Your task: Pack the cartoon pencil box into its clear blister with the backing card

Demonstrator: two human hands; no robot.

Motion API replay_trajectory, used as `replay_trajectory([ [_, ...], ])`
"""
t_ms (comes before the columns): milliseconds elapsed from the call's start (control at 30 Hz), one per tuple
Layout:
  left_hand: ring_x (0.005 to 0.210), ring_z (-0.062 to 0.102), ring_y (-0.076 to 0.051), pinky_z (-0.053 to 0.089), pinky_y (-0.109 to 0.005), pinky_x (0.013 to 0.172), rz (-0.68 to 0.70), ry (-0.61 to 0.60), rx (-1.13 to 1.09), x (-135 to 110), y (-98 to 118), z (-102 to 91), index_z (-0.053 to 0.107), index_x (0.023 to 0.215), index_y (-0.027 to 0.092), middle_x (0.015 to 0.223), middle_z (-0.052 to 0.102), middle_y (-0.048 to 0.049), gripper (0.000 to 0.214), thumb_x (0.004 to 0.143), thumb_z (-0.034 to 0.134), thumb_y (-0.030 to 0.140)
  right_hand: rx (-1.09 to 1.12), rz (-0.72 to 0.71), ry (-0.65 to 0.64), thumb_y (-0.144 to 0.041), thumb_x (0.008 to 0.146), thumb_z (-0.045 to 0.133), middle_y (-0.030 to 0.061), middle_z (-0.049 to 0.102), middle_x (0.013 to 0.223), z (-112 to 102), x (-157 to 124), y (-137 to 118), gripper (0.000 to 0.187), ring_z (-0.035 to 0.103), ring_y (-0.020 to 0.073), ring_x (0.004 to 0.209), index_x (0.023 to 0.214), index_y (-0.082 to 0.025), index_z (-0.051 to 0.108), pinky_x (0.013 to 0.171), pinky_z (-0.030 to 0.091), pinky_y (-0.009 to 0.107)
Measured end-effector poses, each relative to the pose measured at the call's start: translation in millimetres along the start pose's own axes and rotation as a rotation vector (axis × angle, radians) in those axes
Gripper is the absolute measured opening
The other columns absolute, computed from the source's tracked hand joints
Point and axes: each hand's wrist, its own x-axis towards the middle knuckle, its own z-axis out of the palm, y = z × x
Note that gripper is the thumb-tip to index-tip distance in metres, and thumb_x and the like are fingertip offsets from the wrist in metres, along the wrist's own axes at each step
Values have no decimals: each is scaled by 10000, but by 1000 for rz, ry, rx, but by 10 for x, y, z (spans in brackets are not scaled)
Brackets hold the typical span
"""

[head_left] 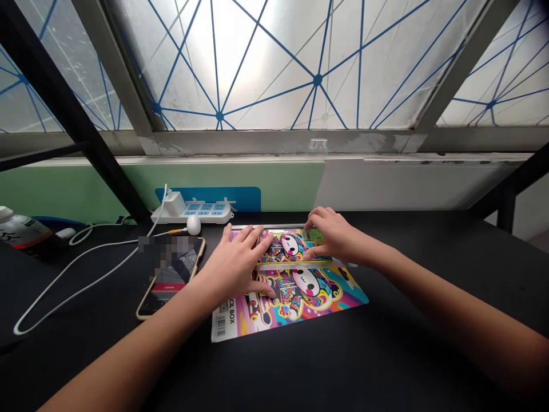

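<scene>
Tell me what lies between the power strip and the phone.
In the head view, a round white object and a white cable's orange section lie between them.

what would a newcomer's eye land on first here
Probably the multicoloured card on the black table, just below the picture's middle. At its far side, the left hand and right hand touch a matching box. Beyond, blue lines cross the bright window.

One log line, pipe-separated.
left hand: on box, thumb over card | right hand: at box's right end | phone: left of card
</scene>
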Motion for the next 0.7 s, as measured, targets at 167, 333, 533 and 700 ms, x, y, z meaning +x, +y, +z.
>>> replay_trajectory([
  [167,1308,557,-339,366,-550,1117,-65,42,-20,17,-120,-65,403,1532,176,1453,588,-162,816,942,442,739,12,-2,28,-544,809,755,131,649,1193,69,-129,-36,475,583,338,1104,1119,-212,616,928,431,479],
  [333,1258,567,-332,421,-495,1065,-81,56,-13,41,-138,-10,501,1457,140,1399,620,-153,660,993,479,608,38,-8,14,-570,836,688,148,647,1200,82,-116,11,420,581,362,1120,1070,-222,665,919,445,523],
  [533,1288,554,-337,385,-525,1101,-115,180,-35,39,-186,-9,439,1497,172,1397,620,-154,696,965,538,608,26,-37,137,-449,825,756,175,583,1336,79,-183,-98,313,553,349,1229,941,-222,575,1047,400,582],
  [700,1134,662,-311,384,-565,1102,-92,241,-32,26,-314,-128,588,1320,192,1242,721,-119,481,938,669,475,-39,-275,357,-238,958,601,136,681,1160,2,-320,-268,125,630,279,1168,863,-237,519,1135,361,563],
])
